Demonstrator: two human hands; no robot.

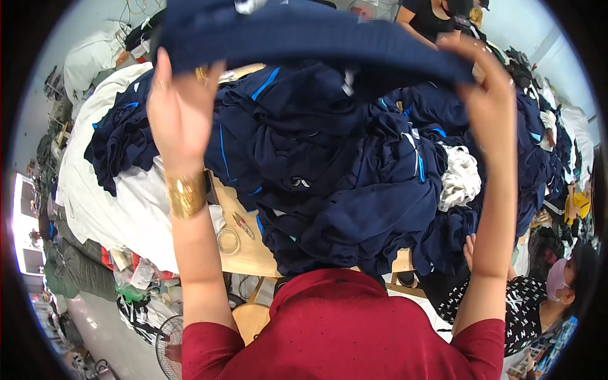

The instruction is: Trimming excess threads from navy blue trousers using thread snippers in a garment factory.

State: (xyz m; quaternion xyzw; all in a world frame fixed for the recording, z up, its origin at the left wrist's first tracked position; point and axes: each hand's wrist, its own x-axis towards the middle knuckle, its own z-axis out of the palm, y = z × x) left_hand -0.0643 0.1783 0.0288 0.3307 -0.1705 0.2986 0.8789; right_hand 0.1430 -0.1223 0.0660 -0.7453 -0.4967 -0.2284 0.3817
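Both my arms are raised, stretching a navy garment [304, 39] with a ribbed, elastic-looking band between my hands. My left hand [183, 111] grips its left end, some of the fingers hidden behind the cloth. At the other end my right hand [487, 88] holds the band and is slightly blurred. Whether the garment is trousers or something else I cannot tell. Below it lies a large heap of navy garments [316, 158] with bright blue and white trim. A gold cuff [187, 195] circles my left wrist.
White cloth [136, 221] spreads at the left. On the wooden table [244, 256] lie small snips [242, 225] and a tape roll [228, 241]. A bundle of white cord or strips [460, 177] rests at right. Co-workers are at right [532, 304] and at the far side [437, 19]. A fan [169, 348] stands lower left.
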